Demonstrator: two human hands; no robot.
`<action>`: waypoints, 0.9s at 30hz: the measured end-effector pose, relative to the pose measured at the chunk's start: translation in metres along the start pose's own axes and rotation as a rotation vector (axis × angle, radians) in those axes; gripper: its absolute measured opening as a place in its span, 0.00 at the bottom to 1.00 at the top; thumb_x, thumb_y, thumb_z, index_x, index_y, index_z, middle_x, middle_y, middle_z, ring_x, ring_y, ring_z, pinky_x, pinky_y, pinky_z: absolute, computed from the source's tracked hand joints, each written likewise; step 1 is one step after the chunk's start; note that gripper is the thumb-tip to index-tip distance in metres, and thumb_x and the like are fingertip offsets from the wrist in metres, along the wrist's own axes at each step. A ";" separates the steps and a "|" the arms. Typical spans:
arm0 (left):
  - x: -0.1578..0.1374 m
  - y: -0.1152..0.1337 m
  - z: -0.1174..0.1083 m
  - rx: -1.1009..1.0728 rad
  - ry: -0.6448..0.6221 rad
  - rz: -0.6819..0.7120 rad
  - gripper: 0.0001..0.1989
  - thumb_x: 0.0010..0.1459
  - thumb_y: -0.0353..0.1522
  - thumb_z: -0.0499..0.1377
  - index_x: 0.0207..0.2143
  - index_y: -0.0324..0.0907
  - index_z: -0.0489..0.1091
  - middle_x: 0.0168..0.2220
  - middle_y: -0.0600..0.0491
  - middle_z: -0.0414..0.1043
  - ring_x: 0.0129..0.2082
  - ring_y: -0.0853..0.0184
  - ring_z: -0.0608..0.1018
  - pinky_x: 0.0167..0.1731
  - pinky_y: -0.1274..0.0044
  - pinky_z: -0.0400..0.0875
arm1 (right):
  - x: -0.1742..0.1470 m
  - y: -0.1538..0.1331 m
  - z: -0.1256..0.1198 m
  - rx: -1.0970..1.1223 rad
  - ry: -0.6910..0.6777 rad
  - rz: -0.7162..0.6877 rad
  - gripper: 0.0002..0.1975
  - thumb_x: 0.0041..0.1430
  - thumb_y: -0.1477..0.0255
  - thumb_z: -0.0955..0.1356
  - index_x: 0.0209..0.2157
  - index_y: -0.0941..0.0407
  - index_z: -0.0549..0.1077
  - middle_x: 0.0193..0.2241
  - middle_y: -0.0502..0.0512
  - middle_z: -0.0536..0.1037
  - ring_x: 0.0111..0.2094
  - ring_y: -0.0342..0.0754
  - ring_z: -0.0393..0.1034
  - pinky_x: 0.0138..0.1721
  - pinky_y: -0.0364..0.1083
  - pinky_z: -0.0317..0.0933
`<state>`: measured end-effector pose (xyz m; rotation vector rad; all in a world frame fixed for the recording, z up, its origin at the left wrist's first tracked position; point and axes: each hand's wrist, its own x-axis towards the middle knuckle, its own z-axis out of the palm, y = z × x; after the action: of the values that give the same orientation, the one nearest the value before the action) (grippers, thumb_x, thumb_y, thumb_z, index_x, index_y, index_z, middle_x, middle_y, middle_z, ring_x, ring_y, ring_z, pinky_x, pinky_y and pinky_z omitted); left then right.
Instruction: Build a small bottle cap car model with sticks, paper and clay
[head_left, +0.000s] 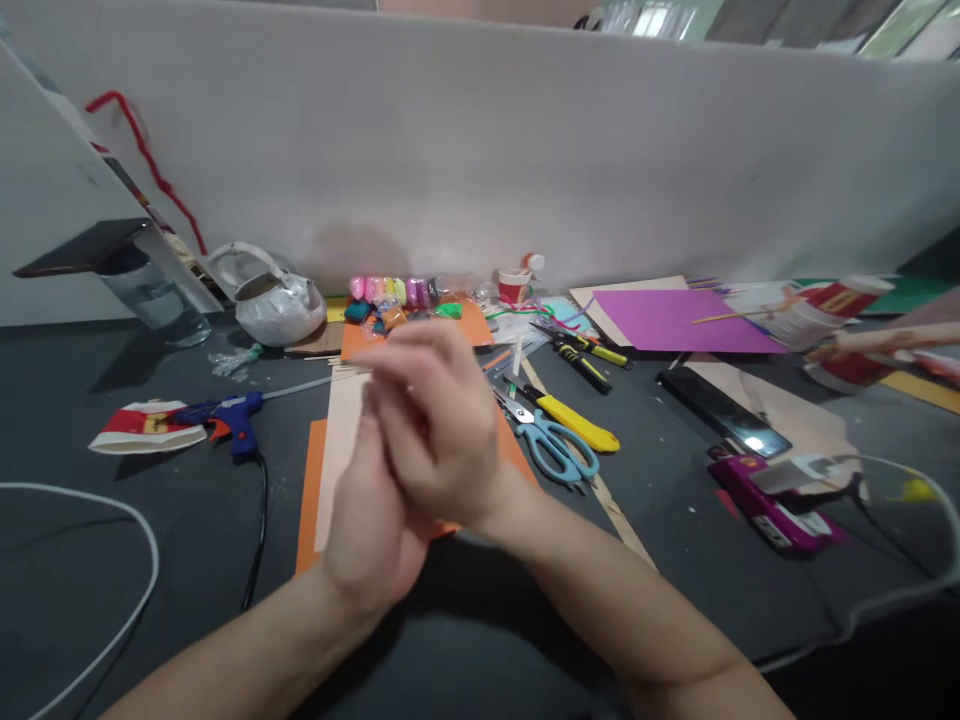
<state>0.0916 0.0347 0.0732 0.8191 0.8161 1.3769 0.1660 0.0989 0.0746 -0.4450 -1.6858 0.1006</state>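
Observation:
Pressed against each other in mid-picture are my left hand (371,530) and my right hand (450,430), raised above orange paper (309,500) and a pale board (336,450). The right fingers curl over the left palm, slightly blurred. Whatever lies between the palms, if anything, is hidden. Light-blue-handled scissors (551,445) and a yellow utility knife (581,422) lie right of my hands. Beyond my fingers, colourful clay packs (394,291) sit near the wall. A blue glue gun (238,422) rests to the left on a flattened paper cup (142,428).
A silvery kettle-shaped object (279,308) and a bottle with a phone (86,248) on top stand back left. Purple paper (675,320), a black phone (724,412) and a magenta power strip (776,505) with cables lie right. Another person's hand (855,345) is beside paper cups.

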 end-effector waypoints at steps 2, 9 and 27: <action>-0.001 -0.004 0.000 -0.093 -0.054 -0.026 0.21 0.70 0.44 0.46 0.54 0.50 0.73 0.54 0.54 0.76 0.62 0.63 0.70 0.61 0.69 0.67 | 0.005 0.006 -0.001 -0.026 0.149 0.112 0.10 0.67 0.80 0.62 0.39 0.53 0.73 0.37 0.53 0.74 0.39 0.47 0.71 0.43 0.50 0.69; 0.012 0.008 -0.022 0.224 -0.182 0.080 0.12 0.63 0.34 0.62 0.49 0.46 0.76 0.44 0.53 0.81 0.41 0.68 0.82 0.43 0.76 0.78 | 0.013 0.027 -0.023 -0.051 0.180 0.141 0.08 0.68 0.75 0.63 0.42 0.53 0.73 0.39 0.54 0.74 0.41 0.48 0.71 0.44 0.51 0.69; -0.025 0.040 -0.113 1.296 0.026 -0.031 0.19 0.63 0.46 0.56 0.49 0.45 0.68 0.31 0.55 0.70 0.29 0.65 0.73 0.29 0.75 0.68 | 0.033 0.022 -0.051 0.448 0.183 0.475 0.11 0.62 0.84 0.68 0.30 0.55 0.75 0.25 0.47 0.70 0.22 0.40 0.65 0.27 0.44 0.61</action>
<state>-0.0271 0.0130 0.0525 1.7316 1.7585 0.6911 0.2173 0.1210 0.1075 -0.4873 -1.3001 0.7473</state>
